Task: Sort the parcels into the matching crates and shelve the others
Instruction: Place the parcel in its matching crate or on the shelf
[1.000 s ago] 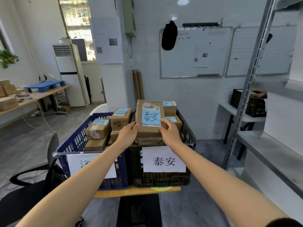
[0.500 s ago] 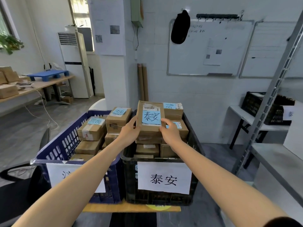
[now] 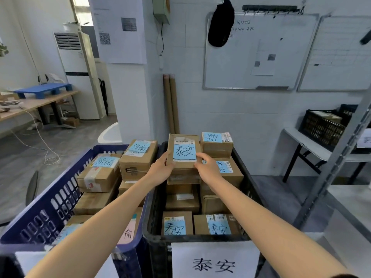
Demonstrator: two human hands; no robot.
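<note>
Evidently mid-placement, the left hand (image 3: 160,169) and right hand (image 3: 208,169) gripped a parcel (image 3: 183,151) at the back of the black crate (image 3: 154,217), next needing to settle it squarely and let go.

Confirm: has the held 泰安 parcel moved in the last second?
No. The 泰安 parcel still sits beside the same top-right parcel in the black crate; only the camera closed in.

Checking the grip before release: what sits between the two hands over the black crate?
In the head view, the blue-labelled parcel lies between the left hand and right hand, gripped at its sides, over the black crate.
</note>
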